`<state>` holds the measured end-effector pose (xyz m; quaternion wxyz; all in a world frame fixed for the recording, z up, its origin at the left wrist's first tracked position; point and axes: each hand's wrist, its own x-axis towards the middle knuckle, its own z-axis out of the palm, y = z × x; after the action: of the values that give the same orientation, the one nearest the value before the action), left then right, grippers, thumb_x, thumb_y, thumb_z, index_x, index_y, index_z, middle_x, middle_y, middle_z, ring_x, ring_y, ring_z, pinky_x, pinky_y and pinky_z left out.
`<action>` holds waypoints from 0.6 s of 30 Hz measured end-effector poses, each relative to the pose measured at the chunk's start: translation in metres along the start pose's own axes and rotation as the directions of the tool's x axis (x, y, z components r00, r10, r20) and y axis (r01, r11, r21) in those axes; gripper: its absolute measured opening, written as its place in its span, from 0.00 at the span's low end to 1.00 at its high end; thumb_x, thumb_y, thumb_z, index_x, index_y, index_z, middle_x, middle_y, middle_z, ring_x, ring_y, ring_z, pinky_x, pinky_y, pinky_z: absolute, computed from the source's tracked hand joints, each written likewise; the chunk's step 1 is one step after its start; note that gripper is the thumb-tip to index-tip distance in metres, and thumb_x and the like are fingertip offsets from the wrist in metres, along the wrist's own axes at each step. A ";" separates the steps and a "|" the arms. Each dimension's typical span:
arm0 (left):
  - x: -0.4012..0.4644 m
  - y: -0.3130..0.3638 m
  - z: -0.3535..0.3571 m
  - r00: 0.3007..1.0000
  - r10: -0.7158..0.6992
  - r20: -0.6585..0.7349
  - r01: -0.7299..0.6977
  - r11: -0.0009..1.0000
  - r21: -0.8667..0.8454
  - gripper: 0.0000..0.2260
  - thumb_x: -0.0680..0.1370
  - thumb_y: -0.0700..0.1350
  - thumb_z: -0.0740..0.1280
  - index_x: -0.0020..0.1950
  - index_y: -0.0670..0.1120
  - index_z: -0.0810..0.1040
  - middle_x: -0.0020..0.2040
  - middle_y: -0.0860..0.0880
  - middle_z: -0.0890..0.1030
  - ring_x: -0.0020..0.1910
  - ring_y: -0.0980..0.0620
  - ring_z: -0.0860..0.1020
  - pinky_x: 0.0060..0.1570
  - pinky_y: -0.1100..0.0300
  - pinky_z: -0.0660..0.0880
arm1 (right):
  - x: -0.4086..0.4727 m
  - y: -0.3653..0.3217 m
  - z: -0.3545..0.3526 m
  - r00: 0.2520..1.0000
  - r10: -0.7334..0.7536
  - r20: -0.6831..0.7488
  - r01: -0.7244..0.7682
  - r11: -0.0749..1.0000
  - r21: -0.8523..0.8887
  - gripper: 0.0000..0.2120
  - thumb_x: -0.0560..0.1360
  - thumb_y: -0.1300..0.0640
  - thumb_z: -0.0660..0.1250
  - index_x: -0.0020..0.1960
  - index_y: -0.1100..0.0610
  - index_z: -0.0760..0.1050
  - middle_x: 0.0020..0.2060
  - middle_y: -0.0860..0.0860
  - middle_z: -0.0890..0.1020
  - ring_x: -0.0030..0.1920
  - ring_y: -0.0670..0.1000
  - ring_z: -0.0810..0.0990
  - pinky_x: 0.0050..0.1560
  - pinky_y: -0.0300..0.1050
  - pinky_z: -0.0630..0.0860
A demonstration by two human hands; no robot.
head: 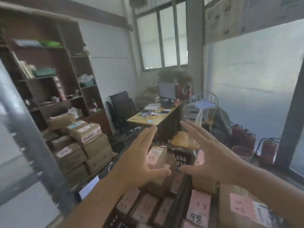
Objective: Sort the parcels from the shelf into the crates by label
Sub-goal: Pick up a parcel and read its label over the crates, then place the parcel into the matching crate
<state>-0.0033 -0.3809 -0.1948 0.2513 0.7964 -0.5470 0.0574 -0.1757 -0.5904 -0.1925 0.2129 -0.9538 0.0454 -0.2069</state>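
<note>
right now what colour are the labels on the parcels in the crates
Pink labels with dark handwriting, clearest in the head view.

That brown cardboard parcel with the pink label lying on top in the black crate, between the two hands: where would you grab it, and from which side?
Take the brown cardboard parcel with the pink label by its two long side faces, from above. It lies flat, topmost in the black plastic crate, so its sides seem reachable. The open left hand and right hand already flank it.

Brown parcels [148, 209], pink labels [199, 205]
</note>
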 end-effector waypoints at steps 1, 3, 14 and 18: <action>-0.020 0.003 -0.011 0.999 -0.040 -0.018 0.041 0.999 0.030 0.55 0.68 0.76 0.71 0.81 0.69 0.35 0.78 0.76 0.36 0.80 0.70 0.39 0.78 0.58 0.49 | 0.002 -0.014 0.003 0.999 -0.042 0.020 0.041 0.999 0.012 0.57 0.66 0.23 0.71 0.80 0.27 0.36 0.78 0.23 0.39 0.81 0.35 0.43 0.81 0.48 0.53; -0.061 0.008 -0.035 0.993 -0.101 -0.052 0.105 0.991 0.082 0.55 0.67 0.77 0.70 0.81 0.69 0.36 0.79 0.74 0.37 0.81 0.67 0.41 0.81 0.51 0.52 | 0.008 -0.044 0.013 0.992 -0.116 0.054 0.114 0.993 0.041 0.57 0.67 0.25 0.73 0.80 0.27 0.35 0.76 0.21 0.38 0.81 0.33 0.42 0.81 0.45 0.52; -0.351 0.038 -0.191 0.802 -0.435 -0.410 0.559 0.787 0.260 0.49 0.69 0.74 0.72 0.81 0.70 0.45 0.80 0.73 0.39 0.82 0.66 0.44 0.81 0.46 0.59 | 0.012 -0.290 0.104 0.783 -0.596 0.178 0.539 0.793 0.283 0.56 0.67 0.25 0.73 0.77 0.23 0.34 0.77 0.22 0.38 0.81 0.36 0.42 0.82 0.51 0.54; -0.470 0.071 -0.238 0.671 -0.534 -0.515 0.718 0.642 0.269 0.48 0.70 0.70 0.74 0.79 0.74 0.43 0.79 0.74 0.36 0.81 0.66 0.46 0.78 0.47 0.63 | -0.019 -0.404 0.135 0.658 -0.727 0.196 0.621 0.671 0.405 0.54 0.68 0.27 0.74 0.76 0.22 0.34 0.77 0.21 0.38 0.82 0.37 0.44 0.82 0.55 0.57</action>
<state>-0.2096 0.1061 -0.1364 0.1664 0.9447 -0.1384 0.2465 -0.1373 -0.1687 -0.1391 0.2675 -0.8764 -0.3857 -0.1075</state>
